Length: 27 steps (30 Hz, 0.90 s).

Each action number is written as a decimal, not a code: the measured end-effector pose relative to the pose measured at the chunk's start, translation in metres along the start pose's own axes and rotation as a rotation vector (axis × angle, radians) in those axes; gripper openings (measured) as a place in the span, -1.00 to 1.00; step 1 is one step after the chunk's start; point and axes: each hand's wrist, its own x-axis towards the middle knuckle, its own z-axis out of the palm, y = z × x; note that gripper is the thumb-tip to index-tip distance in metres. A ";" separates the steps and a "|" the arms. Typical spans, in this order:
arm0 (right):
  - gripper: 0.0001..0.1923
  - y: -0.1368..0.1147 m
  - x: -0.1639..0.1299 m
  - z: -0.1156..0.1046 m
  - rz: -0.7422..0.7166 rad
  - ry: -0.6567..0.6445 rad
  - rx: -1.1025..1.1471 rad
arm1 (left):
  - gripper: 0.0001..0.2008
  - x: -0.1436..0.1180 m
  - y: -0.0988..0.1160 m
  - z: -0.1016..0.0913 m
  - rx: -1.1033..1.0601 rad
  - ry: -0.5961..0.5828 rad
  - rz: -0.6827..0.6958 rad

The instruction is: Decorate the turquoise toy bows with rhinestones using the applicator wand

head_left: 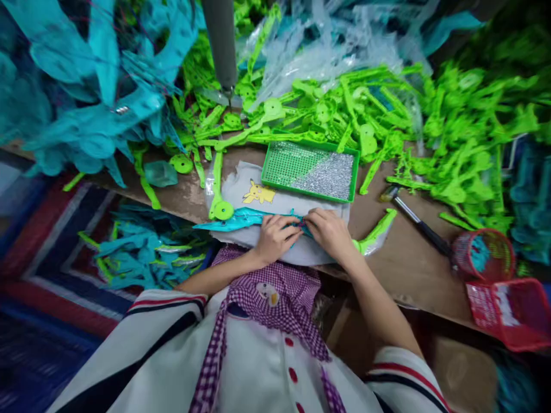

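At the near edge of the tabletop [398, 275], a turquoise piece [243, 218] lies lengthwise across a grey cloth [316, 252] printed with a yellow cartoon figure [260, 193]. The left hand [276, 236], fingers curled, grips the piece near its middle; the right hand [328, 230] pinches it just beside, the fingertips of both almost meeting (something small and dark shows between them, seemingly, but too blurred to name). A green tray [310, 194] of small silvery parts sits at the cloth's far edge. One lime-green piece [218, 189] lies by the cloth's left edge, and heaps of similar lime-green parts [301, 115] fill the tabletop's far side. Toward its right edge, a hammer [419, 221] rests with its handle near a round red basket [465, 258].
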 end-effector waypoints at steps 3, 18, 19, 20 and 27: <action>-0.75 0.001 -0.002 0.003 0.040 -0.013 -0.002 | -0.85 -0.001 -0.001 0.002 0.001 -0.093 -0.047; -0.73 0.004 0.007 -0.012 0.025 -0.153 0.010 | -0.80 0.004 0.002 -0.001 0.000 -0.190 -0.131; -0.74 0.002 0.008 -0.014 0.038 -0.178 0.029 | -0.80 0.004 0.002 -0.001 0.003 -0.200 -0.137; -0.75 0.000 0.010 -0.016 0.046 -0.210 0.031 | -0.81 0.004 0.003 -0.001 0.003 -0.209 -0.139; -0.78 -0.010 0.016 -0.022 0.166 -0.293 -0.029 | -0.82 0.004 0.004 0.000 -0.004 -0.219 -0.102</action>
